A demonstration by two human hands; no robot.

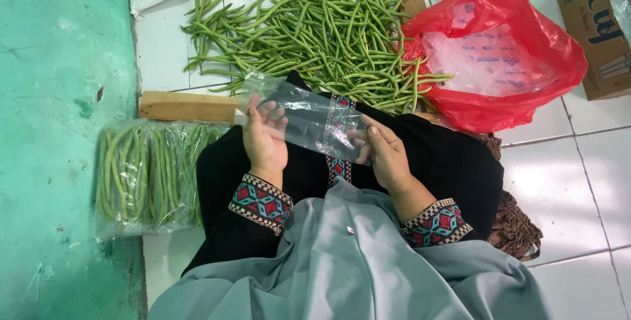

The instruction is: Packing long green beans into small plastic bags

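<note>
Clear plastic bag is stretching across the lap in head view, both hands gripping it. Left hand is pinching 1 end w/ fingers closed on the film; right hand is clamping the other end. Loose green beans are lying on the tiled floor ahead, packed bean bags sitting left, red plastic bag right.

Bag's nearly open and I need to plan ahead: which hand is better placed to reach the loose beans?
Probably the right hand: it pinches only the clear bag's edge, nearest the loose bean pile. The left hand grips the bag's other end.
</note>
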